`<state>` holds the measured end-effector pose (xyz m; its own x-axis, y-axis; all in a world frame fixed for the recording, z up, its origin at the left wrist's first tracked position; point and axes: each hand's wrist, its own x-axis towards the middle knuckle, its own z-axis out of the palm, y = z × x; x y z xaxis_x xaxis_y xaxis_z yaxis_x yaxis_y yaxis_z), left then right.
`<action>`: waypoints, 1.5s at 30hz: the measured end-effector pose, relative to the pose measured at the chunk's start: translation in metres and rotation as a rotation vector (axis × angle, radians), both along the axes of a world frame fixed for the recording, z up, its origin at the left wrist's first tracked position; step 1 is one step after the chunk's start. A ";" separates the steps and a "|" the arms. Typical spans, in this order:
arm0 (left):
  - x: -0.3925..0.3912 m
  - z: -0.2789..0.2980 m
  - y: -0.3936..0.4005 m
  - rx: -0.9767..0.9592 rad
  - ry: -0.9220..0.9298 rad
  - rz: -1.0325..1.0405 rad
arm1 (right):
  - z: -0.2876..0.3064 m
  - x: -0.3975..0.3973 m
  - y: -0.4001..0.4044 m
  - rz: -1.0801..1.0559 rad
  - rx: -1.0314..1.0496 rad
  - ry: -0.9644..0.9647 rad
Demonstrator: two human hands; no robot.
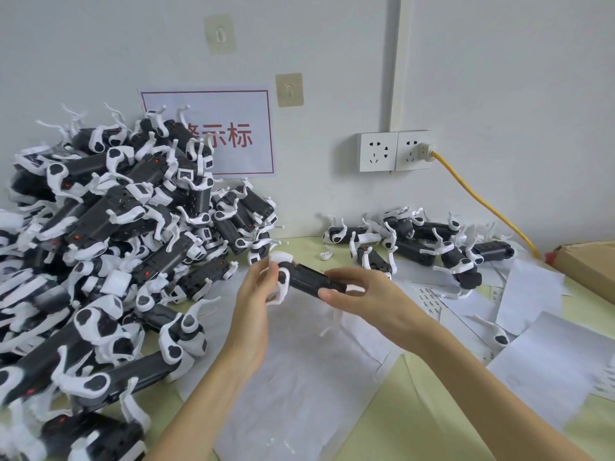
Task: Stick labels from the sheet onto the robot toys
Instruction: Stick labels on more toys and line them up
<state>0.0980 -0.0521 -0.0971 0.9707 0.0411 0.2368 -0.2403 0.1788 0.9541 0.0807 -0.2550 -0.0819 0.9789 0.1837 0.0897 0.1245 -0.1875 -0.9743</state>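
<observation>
- Centre of the frame: both hands hold one black-and-white robot toy (pixel 311 277) above white paper sheets (pixel 299 377).
- Left hand (pixel 254 294) pinches its white end.
- Right hand (pixel 362 299) grips its black body.
- A toy pile (pixel 100 234) fills the left.

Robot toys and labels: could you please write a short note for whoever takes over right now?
Left hand pinches the white leg end of one robot toy; right hand grips its black body, above the paper sheets.
Big pile lies on the left; small group lies by the wall near the sockets.
A label sheet lies on the right.
Whether the held toy is labelled cannot be told. Many toys remain.
</observation>
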 end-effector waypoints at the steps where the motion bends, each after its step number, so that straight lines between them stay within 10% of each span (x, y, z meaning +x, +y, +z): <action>1: 0.000 0.001 0.002 0.007 -0.016 -0.007 | 0.001 0.000 -0.001 -0.020 -0.042 -0.054; 10: -0.003 0.002 0.007 -0.093 -0.153 0.492 | -0.021 -0.008 0.033 0.078 -0.259 -0.475; 23: -0.010 0.010 -0.005 -0.031 -0.232 -0.085 | -0.014 0.008 0.007 -0.041 0.544 0.227; 33: -0.007 0.000 -0.009 0.081 -0.196 0.025 | -0.013 0.016 0.003 -0.105 0.664 0.130; 42: 0.000 -0.001 -0.001 -0.042 -0.031 0.208 | -0.015 0.010 0.008 -0.054 0.345 -0.199; 45: 0.005 0.000 0.007 -0.058 -0.064 0.310 | -0.024 0.015 0.000 -0.265 -0.097 -0.308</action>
<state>0.1029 -0.0455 -0.0971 0.8931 0.3478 0.2851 -0.3507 0.1419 0.9257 0.0960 -0.2552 -0.1056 0.9237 -0.0490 0.3801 0.3421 -0.3415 -0.8754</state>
